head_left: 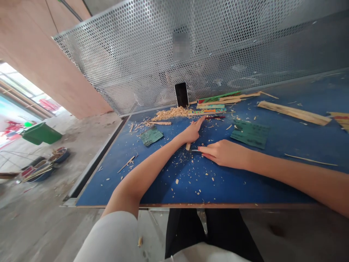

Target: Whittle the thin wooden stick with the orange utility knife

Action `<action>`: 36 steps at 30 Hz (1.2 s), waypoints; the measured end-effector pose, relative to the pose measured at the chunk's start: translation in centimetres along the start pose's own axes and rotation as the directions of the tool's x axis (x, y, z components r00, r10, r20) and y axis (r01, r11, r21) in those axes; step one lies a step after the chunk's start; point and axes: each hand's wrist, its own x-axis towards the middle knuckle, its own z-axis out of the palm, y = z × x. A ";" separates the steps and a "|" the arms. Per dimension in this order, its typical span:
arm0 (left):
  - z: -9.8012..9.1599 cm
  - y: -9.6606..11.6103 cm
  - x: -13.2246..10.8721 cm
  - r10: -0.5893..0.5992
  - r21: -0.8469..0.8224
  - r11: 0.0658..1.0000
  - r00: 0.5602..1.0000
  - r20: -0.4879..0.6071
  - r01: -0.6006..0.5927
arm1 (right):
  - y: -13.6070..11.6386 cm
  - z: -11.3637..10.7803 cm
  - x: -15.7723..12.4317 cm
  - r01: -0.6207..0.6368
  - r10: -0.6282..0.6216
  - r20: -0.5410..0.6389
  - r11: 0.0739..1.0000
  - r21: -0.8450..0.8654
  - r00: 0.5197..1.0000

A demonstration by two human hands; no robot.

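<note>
The right hand [223, 153] is curling its fingers [211, 151] tightly together around a thin blade [195, 150], whose pale tip is poking out past the red-painted nails. The left hand [192, 133] is lying flat, its fingers [200, 122] stretched out straight and held side by side, gripping nothing. A small wooden piece [188, 146] is sticking out from under the heel of that hand, on the side nearest the person. It is lying just beside the blade tip, between the two hands; whether the tip is touching it cannot be told.

Fine shavings [188, 160] are lying scattered around and below both hands on the blue table [152, 189]. Just beyond the left fingertips a thin red stick [215, 117] is lying crosswise, and past it painted sticks [211, 107] are lying stacked. A green sandpaper sheet [249, 134] is lying just beyond the right knuckles, and a smaller sandpaper piece [151, 135] is lying well out to the left of the left wrist. Farther beyond the fingertips a heap of curls [171, 113] is piling up in front of a dark phone [181, 94], which is leaning on a perforated metal panel [122, 65]. A label [181, 46] on that panel is too blurred to read. A long wooden strip [293, 112] is lying far off to the right.
</note>
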 end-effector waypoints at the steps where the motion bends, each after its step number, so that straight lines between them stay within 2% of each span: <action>1: 0.0 0.0 0.0 -0.007 0.002 1.000 1.000 0.000 0.007 | 0.1 -0.1 -0.1 0.020 -0.020 0.003 0.999 -0.042 1.000; 4: 0.0 0.0 0.0 -0.023 0.010 1.000 1.000 0.000 0.023 | 0.5 -0.2 -0.3 0.067 -0.072 -0.022 0.983 -0.172 0.997; 7: 0.1 -0.2 0.0 -0.030 0.003 1.000 0.999 -0.011 0.030 | 0.9 -0.1 -0.4 0.071 -0.088 -0.075 0.977 -0.200 0.993; 15: 0.2 0.1 -0.1 -0.037 0.075 0.997 0.999 0.006 0.036 | 1.0 0.5 0.1 0.060 -0.070 -0.085 0.992 -0.110 0.994; 23: 0.3 -0.3 0.0 0.033 0.091 0.995 0.999 0.001 -0.033 | 1.0 1.1 0.2 0.070 -0.073 -0.047 0.996 -0.059 0.996; 27: 0.4 -0.4 0.1 0.034 0.201 0.979 0.999 0.007 -0.035 | 1.1 0.6 -0.1 0.107 -0.118 -0.068 0.982 -0.155 0.991; 31: 0.5 -0.6 0.0 0.091 0.359 0.931 0.995 -0.042 -0.070 | 1.1 0.2 -0.2 0.062 -0.084 -0.154 0.988 -0.144 0.985; 34: 0.5 -1.0 -0.1 0.047 0.399 0.917 0.997 -0.066 -0.017 | 1.0 0.3 -0.1 0.049 -0.070 -0.158 0.990 -0.135 0.985; 36: 0.5 -1.2 -0.1 0.026 0.426 0.905 0.999 -0.037 -0.008 | 1.0 0.5 0.1 0.052 -0.074 -0.155 0.989 -0.139 0.985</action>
